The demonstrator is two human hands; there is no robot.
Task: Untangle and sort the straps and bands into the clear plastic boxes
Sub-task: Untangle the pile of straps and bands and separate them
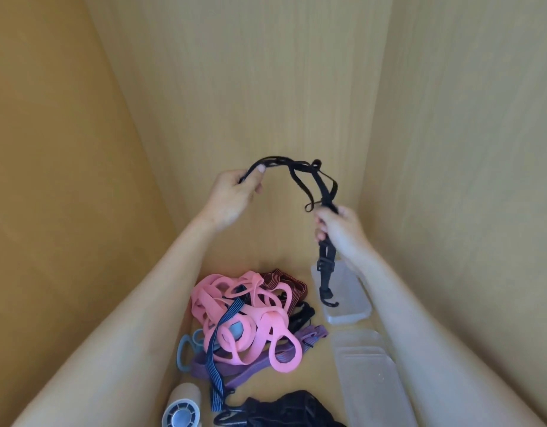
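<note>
Head view — black strap (325, 190) partly hidden inside right hand (343, 231).

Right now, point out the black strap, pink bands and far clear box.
black strap (301, 165): head view, arched middle.
pink bands (272, 322): head view, tangle's centre.
far clear box (353, 298): head view, bare surface.

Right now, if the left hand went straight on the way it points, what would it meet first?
Apart from the black strap in its grip, the left hand seems to have a free way to the wooden back wall; depth is unclear.
</note>
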